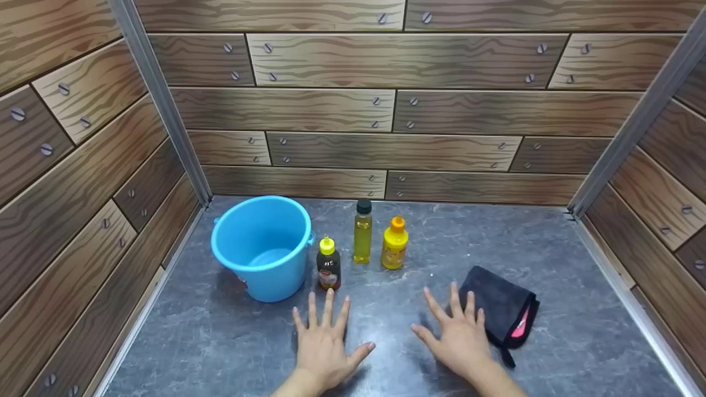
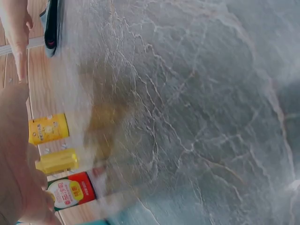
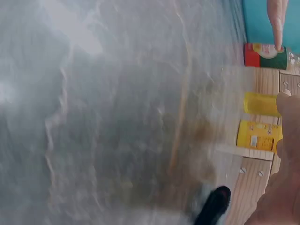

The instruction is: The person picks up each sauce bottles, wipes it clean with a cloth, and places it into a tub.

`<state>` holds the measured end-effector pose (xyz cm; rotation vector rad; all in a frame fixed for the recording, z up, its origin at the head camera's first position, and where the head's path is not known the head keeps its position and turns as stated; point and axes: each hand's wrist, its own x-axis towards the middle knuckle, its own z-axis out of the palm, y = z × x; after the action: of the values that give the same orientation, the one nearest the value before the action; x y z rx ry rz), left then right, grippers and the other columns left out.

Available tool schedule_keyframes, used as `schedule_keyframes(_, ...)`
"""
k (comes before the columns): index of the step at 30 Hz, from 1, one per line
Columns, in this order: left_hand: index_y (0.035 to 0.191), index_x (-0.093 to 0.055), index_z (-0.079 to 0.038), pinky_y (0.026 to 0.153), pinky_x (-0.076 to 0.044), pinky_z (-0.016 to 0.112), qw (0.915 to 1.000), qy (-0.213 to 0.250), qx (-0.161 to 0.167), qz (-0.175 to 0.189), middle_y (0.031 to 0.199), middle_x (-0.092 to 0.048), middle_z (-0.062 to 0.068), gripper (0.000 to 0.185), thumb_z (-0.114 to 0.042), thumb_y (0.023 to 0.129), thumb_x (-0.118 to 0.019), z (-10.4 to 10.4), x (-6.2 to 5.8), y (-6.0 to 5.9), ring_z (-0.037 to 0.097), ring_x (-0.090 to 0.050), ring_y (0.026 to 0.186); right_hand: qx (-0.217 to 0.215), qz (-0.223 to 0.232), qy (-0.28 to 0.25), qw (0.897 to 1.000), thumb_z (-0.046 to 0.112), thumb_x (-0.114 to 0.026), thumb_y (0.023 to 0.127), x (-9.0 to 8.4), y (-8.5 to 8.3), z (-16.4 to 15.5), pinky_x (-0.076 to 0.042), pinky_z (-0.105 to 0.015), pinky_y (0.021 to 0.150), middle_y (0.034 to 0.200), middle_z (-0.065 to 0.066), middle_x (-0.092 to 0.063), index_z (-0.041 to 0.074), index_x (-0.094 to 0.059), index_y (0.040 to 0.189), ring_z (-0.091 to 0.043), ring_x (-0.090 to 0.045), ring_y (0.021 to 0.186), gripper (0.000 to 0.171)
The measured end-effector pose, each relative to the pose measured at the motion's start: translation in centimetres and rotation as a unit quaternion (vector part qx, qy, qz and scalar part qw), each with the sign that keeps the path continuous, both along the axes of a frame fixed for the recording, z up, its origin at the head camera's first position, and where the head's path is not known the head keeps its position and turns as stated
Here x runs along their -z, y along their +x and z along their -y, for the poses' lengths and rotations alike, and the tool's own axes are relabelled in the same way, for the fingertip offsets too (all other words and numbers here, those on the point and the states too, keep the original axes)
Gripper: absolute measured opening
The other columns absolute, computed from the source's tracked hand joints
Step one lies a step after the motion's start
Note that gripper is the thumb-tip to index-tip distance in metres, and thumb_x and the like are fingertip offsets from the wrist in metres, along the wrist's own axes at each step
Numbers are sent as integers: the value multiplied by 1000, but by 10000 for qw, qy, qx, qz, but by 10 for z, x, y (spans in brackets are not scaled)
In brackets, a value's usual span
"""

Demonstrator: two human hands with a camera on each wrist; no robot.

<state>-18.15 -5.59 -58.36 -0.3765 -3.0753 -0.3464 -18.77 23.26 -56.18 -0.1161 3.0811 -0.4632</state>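
My left hand [image 1: 324, 347] is spread with straight fingers over the front of the table, its fingertips just short of a dark sauce bottle with a yellow cap [image 1: 329, 267]. Fingers splayed, my right hand [image 1: 460, 336] overlaps the left edge of a folded black cloth pouch [image 1: 502, 303] in the head view. Neither hand holds anything. Behind them stand a slim bottle of yellow oil with a black cap [image 1: 362, 234] and a yellow bottle with an orange cap [image 1: 394, 245]. All three bottles are upright, and both wrist views show their lower parts beyond the hands.
A light blue bucket [image 1: 262, 264] stands upright at the back left, close beside the dark sauce bottle. Wood-patterned panels [image 1: 386, 110] wall in the grey marbled table [image 1: 220, 353] at the back and both sides. Pink shows at the pouch's opening.
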Motion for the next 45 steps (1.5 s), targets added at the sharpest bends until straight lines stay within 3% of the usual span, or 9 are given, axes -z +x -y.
schedule_keyframes(5, 168, -33, -24, 113, -13, 84, 10000, -63, 21, 23, 175, -19, 15, 104, -92, 89, -41, -1, 0, 0, 55, -10, 157, 80, -142, 68, 9998, 90, -37, 93, -10, -7, -17, -12, -83, 113, 171, -33, -7, 31, -30, 168, -69, -6, 149, 95)
schedule_keyframes(10, 168, -33, -24, 113, -11, 84, 9999, -44, 35, 104, 175, -19, 15, 104, -92, 89, -40, -2, 0, -1, 55, -9, 157, 243, -48, 36, 9997, 90, -35, 93, -21, -19, -37, -11, -84, 111, 169, -36, -4, 29, -25, 170, -72, -4, 147, 98)
schedule_keyframes(22, 168, -32, -25, 113, -12, 84, 9996, -66, 19, 282, 175, -18, 15, 104, -93, 89, -40, 0, -2, 0, 55, -9, 157, 630, 999, -233, 9927, 91, -44, 90, -35, -53, -89, -17, -90, 104, 164, -45, 0, 18, -21, 170, -80, -3, 139, 111)
schedule_keyframes(29, 169, -32, -26, 113, -11, 84, 9991, -42, 40, 420, 176, -17, 14, 105, -94, 89, -38, 0, -2, 0, 55, -9, 157, 711, 1603, -274, 9841, 76, -63, 93, -27, -69, -107, -25, -91, 98, 159, -50, 3, 12, -21, 169, -83, -3, 134, 108)
schedule_keyframes(38, 168, -33, -26, 113, -12, 85, 9988, -23, 44, 483, 175, -20, 15, 106, -95, 88, -38, 1, 1, 1, 56, -13, 156, 619, 2270, -374, 9712, 80, -70, 84, -7, -83, -111, -8, -88, 108, 152, -57, 12, 5, -12, 168, -86, 6, 130, 127)
schedule_keyframes(45, 168, -33, -26, 113, -11, 84, 9989, 91, -59, 460, 175, -20, 14, 104, -94, 89, -38, 3, 2, -2, 55, -13, 156, 503, 2398, -214, 9693, 75, -71, 88, -8, -90, -109, -6, -86, 110, 150, -58, 9, 5, -15, 168, -81, 1, 136, 120)
